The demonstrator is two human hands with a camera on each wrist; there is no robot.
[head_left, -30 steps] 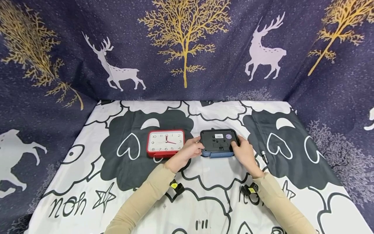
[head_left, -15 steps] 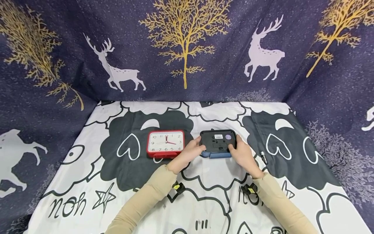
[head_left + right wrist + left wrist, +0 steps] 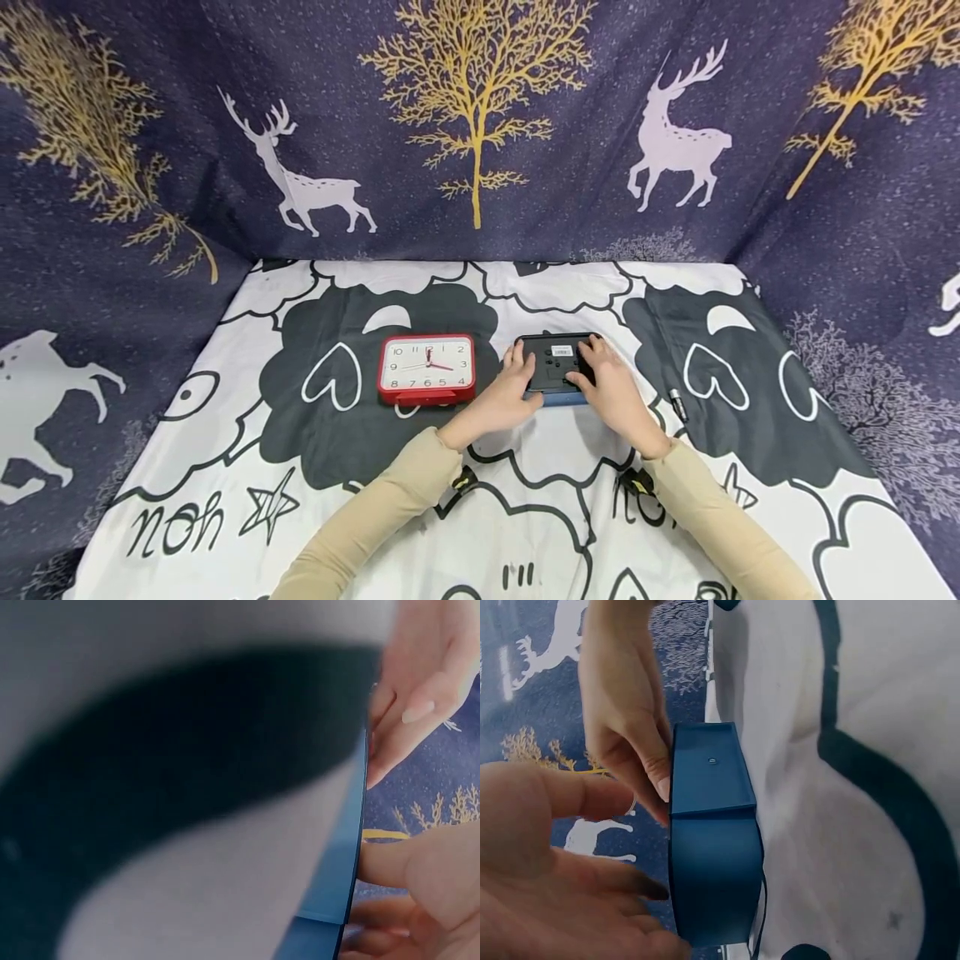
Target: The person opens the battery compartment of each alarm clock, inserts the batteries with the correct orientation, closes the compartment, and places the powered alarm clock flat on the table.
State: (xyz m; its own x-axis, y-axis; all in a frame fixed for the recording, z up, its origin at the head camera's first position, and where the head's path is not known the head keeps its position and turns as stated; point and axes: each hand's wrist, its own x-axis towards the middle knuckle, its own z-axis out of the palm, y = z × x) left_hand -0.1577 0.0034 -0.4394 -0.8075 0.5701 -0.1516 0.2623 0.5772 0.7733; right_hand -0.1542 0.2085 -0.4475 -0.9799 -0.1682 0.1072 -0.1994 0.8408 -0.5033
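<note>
A blue alarm clock point(image 3: 551, 367) lies face down, its black back with a white label and small knobs turned up. My left hand point(image 3: 504, 398) is at its left end, fingers spread over that edge and the thumb near the front corner. Over the right part of the back is my right hand point(image 3: 611, 392), its fingertips and thumb on the black surface, covering the right edge. In the left wrist view, the clock's blue side point(image 3: 716, 877) shows between the cloth and both hands. The left fingers there are loosely spread beside the back.
A red alarm clock point(image 3: 427, 367) lies face up to the left, close to my left forearm. A small silver and black battery point(image 3: 677, 404) rests on the patterned cloth point(image 3: 555, 442) to the right. Behind stands a dark blue curtain point(image 3: 525, 208) with deer and trees.
My left hand has shifted from gripping the left edge to lying over it with spread fingers. The right hand has moved left from the right edge onto the back. The clock stays in place.
</note>
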